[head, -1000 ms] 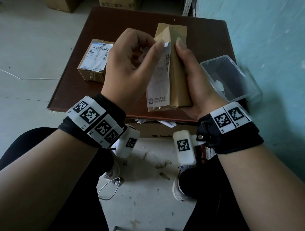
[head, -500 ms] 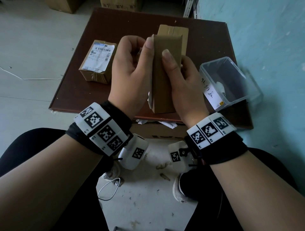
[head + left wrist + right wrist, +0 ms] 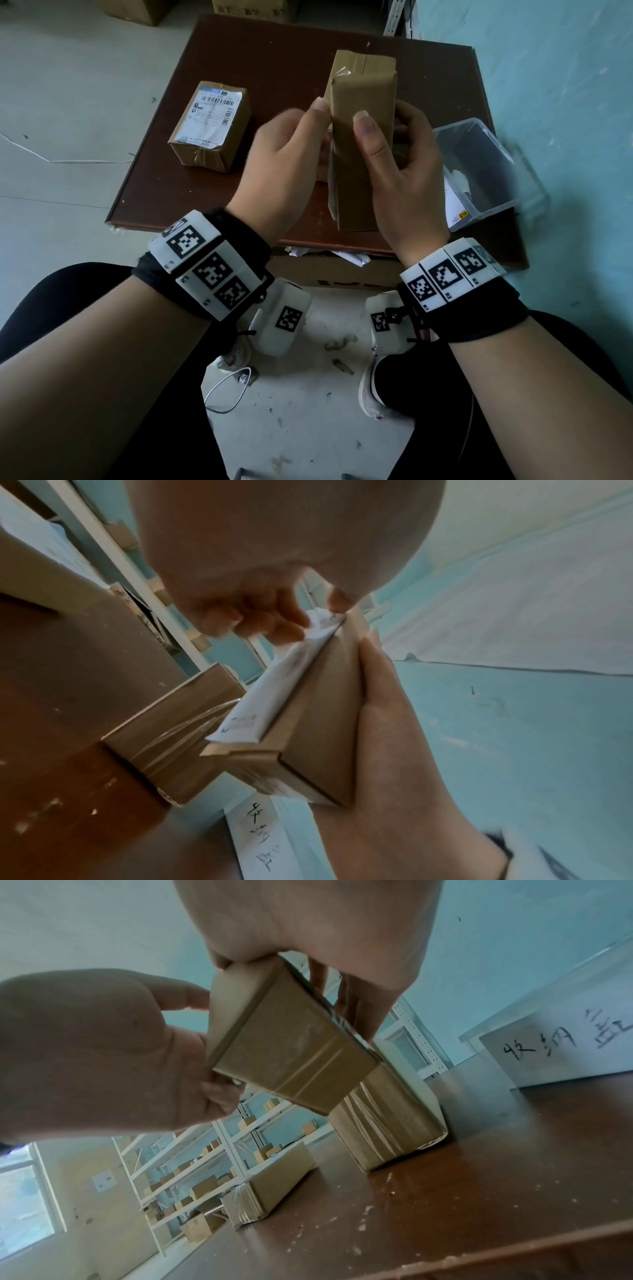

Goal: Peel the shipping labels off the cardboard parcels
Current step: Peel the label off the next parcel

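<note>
**Three parcels in view, one turned label-side away**

Three cardboard boxes share the brown table (image 3: 219, 178), which is the biggest thing here. The clear plastic tub (image 3: 493, 202) sits at its right edge with some white paper inside. A labelled parcel (image 3: 210, 126) lies flat on the left, its white label facing up and untouched. A third box (image 3: 368, 63) stands behind the hands.

The held parcel (image 3: 363, 147) is upright between both hands, above the table. A second ago its white label faced the head camera; now only plain brown card shows there, so the box has been rotated. The left wrist view shows the shipping label (image 3: 274, 685) now on the side facing the left hand, its upper end lifted from the card.

The right hand (image 3: 400, 178) grips the box, thumb on the near face and fingers curled round the far side. The left hand (image 3: 284, 164) pinches the label's loose top corner between thumb and fingertips (image 3: 291, 626).

My reading: the turn gives a better pulling angle, and the peel is only begun.
</note>
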Motion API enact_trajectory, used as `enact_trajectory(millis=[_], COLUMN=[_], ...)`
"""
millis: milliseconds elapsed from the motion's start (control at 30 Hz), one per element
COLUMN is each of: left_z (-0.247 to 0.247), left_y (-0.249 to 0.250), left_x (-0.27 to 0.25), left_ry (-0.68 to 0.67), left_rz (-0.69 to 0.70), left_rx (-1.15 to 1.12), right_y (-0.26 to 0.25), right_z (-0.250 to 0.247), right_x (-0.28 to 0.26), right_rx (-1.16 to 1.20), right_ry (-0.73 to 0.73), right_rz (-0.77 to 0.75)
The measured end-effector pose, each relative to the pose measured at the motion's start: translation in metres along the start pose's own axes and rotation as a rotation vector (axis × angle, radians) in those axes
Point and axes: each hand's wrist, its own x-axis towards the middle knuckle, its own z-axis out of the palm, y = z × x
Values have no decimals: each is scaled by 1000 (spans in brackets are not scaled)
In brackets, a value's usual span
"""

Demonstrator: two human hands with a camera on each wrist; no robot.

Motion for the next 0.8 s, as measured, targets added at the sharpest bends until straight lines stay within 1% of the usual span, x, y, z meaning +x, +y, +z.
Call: enact_trajectory(millis=[33, 67, 100, 200, 300, 367, 533, 667, 800], left_z=[1, 1, 1, -1, -2, -1, -2, -2, 0], left_y=[2, 3, 3, 3, 0, 1, 3, 6, 4], left_x=[-3, -6, -7, -6, -4, -5, -5, -8, -7], left_ry=[-70, -110, -119, -72, -62, -86, -122, -117, -86], left_rz=[-16, -24, -22, 27, 56, 52, 14, -18, -5], left_rx=[-36, -64, -77, -86, -165, -219, -271, -328, -353], right_y=[0, 0, 1, 2, 3, 2, 2, 2, 2], right_z=[0, -1, -1, 0, 0, -1, -1, -1, 0], right_x=[0, -1, -1, 0, 1, 2, 1, 0, 1], right_rx=[-12, -22, -30, -40, -21, -5, 4, 22, 32], right_ry=[-3, -7, -14, -28, -24, -24, -46, -61, -69], right_rz=[-18, -30, -39, -45, -36, -31, -22, 12, 44])
